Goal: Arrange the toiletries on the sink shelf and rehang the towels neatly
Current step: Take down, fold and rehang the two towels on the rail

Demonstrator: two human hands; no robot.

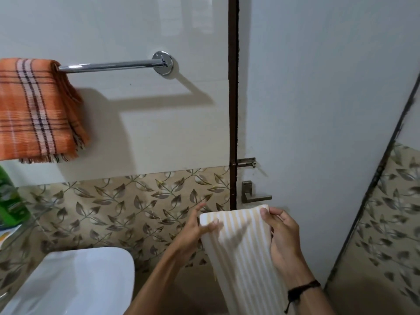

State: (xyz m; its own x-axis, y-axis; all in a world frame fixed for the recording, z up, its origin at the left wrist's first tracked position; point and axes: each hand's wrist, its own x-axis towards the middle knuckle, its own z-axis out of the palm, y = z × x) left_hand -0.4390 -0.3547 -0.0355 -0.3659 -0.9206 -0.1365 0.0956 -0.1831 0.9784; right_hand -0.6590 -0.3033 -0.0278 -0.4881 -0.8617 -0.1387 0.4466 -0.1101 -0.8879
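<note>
1. A person holds a cream-and-white striped towel (241, 251) low in the view, in front of the pale door (318, 98) and below its lever handle (254, 196).
2. The left hand (195, 230) pinches the towel's upper left corner, its grip clamped on the cloth with the thumb on the front face and the other fingers spread behind the edge.
3. The right hand (284, 235) clasps the upper right corner, its grip likewise closed on the towel, thumb on top; a dark cord band (302, 289) circles that wrist.
4. The towel's folded top edge runs between the two hands, and the rest hangs down between the forearms.
5. An orange plaid towel (36, 110) hangs over the left end of the chrome towel bar (113, 65) on the white wall; the bar's right part is bare up to its round mount.
6. A white sink (75, 280) sits at the lower left, under leaf-patterned tiles (127, 201).
7. A green bottle (10, 201) stands at the far left edge on a glass shelf (34, 214).
8. A sliding bolt latch (246, 162) sits on the door above the handle.
</note>
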